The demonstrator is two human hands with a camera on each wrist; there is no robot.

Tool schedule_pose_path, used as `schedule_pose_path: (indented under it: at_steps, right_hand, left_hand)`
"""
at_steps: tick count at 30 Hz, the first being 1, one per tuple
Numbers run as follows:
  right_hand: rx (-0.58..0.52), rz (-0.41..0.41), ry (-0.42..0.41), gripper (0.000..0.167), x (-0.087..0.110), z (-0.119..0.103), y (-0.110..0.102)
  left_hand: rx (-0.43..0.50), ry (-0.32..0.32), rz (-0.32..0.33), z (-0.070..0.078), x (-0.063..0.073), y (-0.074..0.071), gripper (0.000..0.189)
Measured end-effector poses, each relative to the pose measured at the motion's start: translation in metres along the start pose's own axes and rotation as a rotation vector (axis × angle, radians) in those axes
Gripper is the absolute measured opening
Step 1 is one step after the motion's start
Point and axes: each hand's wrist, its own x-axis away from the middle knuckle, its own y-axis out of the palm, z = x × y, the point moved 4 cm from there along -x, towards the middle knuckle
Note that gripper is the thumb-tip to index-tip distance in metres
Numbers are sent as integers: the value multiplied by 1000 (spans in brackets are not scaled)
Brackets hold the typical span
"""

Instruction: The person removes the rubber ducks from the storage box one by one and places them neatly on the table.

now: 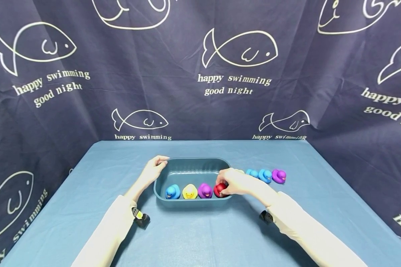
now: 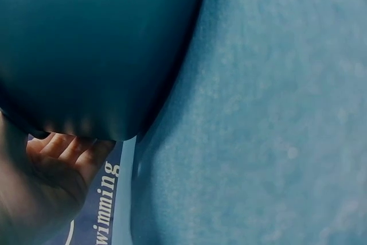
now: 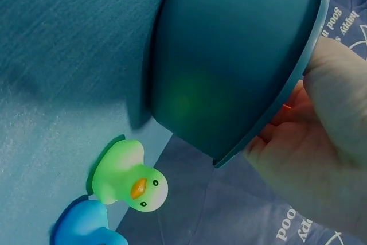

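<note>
A teal oblong bin (image 1: 194,203) stands on the table. Inside it, along the near wall, a blue rubber duck (image 1: 172,192), a yellow one (image 1: 189,192) and a purple one (image 1: 205,191) sit in a row. At the row's right end my right hand (image 1: 236,181) reaches over the rim and pinches a red rubber duck (image 1: 217,190), partly covering it. My left hand (image 1: 152,170) holds the bin's back left corner; in the left wrist view its fingers (image 2: 74,150) lie against the bin's end.
Right of the bin lie more rubber ducks: a green one (image 3: 129,176), mostly hidden behind my right hand in the head view, two blue ones (image 1: 265,175) and a purple one (image 1: 279,176). A blue cloth (image 1: 194,237) covers the table. A dark printed curtain (image 1: 180,92) hangs around it.
</note>
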Motion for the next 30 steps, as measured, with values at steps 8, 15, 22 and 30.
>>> schedule_pose_path:
  at_steps: [8, 15, 22, 30]
  right_hand:
    - [-20, 42, -62, 20, 2, 0, -1]
    - [-143, 130, -180, 23, 2, 6, -2]
    - [-230, 177, -232, 28, 4, 8, -5]
    - [-303, 272, -242, 30, 13, 12, -10]
  left_hand:
    - [3, -5, -7, 0, 1, 1, 25]
    - [15, -2, -11, -1, 0, 0, 25]
    - [6, 5, -5, -1, 0, 0, 25]
    - [4, -9, -12, 0, 1, 0, 26]
